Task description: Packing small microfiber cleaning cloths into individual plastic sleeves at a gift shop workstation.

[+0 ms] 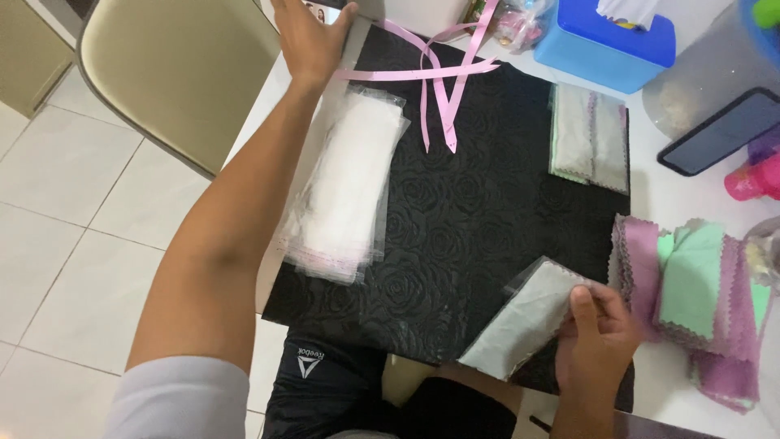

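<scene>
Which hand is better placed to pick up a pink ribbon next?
Left. The left hand is stretched to the far edge of the black mat, right beside the pink ribbons and free. The right hand is near the body, holding a bagged cloth.

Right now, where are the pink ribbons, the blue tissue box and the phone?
pink ribbons (pixel 443 77), head view, where the strips cross.
blue tissue box (pixel 605 45), head view, front wall.
phone (pixel 719 130), head view, dark screen.
</scene>
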